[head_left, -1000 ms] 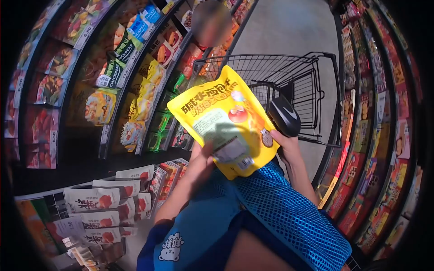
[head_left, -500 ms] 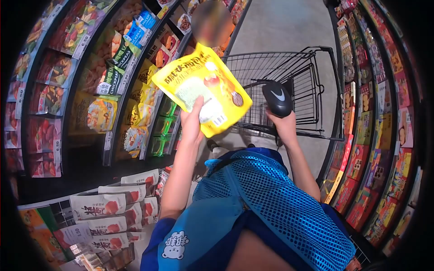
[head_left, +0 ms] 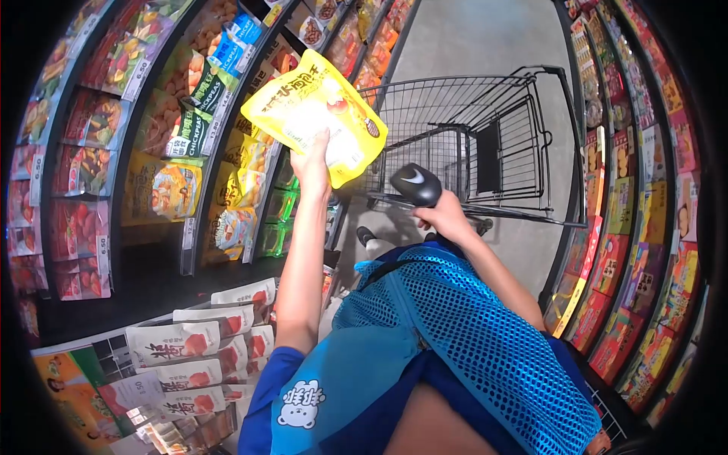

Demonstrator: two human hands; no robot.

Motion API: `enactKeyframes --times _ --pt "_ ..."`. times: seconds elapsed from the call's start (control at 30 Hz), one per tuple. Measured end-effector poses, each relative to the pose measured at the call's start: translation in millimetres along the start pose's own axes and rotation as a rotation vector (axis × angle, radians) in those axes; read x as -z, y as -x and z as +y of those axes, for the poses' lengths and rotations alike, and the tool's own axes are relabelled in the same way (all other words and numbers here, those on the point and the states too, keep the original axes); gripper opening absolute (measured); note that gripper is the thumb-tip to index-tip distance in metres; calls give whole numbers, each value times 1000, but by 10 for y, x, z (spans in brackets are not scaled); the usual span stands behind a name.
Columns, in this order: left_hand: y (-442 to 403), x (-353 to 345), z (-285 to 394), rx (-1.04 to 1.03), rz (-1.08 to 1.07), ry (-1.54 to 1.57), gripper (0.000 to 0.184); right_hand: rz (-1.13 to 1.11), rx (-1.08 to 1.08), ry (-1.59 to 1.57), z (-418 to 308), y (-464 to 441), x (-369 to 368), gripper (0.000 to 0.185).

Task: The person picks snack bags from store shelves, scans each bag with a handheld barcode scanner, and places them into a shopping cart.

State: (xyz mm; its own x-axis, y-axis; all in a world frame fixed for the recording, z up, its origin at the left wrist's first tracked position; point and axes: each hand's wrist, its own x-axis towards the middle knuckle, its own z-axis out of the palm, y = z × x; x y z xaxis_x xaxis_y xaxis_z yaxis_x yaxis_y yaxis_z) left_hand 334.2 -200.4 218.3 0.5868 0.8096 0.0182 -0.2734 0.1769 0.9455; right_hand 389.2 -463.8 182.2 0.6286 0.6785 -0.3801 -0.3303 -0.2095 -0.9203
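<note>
My left hand [head_left: 312, 161] grips a yellow snack bag [head_left: 318, 114] by its lower edge, holding it up in front of the left shelves. Printed characters and food pictures show on the bag, and light glares off its lower part. In my right hand [head_left: 444, 216] is a black handheld device [head_left: 415, 184], like a scanner, with a rounded head turned toward the bag. The device is right of and below the bag, apart from it. Its handle is mostly hidden by my fingers.
A black wire shopping cart [head_left: 489, 144] stands ahead on the grey floor [head_left: 485, 38]. Packed snack shelves line both sides. White pouches [head_left: 174, 343] stand on a low display at the lower left. A blue mesh vest [head_left: 470, 318] covers my front.
The bag has moved up and left, first out of both hands and into my left hand alone. My right hand has swung the black device left and lower, toward the bag.
</note>
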Motion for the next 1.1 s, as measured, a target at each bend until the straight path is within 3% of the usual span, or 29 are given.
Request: enactKeyframes --times 0.03,0.23,0.5,0.7,0.93,1.1 --pt "-14 19 -23 0 -3 -7 50 -106 -22 79 -120 -18 -48 18" --pt "-43 92 -65 -22 -20 -7 51 -177 69 -42 -509 127 -200 15" --pt "-85 192 -100 -61 -6 -47 51 -126 119 -3 -577 401 -101 11" --pt "-176 297 -289 99 7 -21 47 -62 46 -2 -367 439 59 13" --pt "-275 546 -1398 703 17 -57 38 264 -21 163 408 724 375 34" --pt "-337 378 -2606 621 26 -325 43 470 -206 92 741 1108 541 29"
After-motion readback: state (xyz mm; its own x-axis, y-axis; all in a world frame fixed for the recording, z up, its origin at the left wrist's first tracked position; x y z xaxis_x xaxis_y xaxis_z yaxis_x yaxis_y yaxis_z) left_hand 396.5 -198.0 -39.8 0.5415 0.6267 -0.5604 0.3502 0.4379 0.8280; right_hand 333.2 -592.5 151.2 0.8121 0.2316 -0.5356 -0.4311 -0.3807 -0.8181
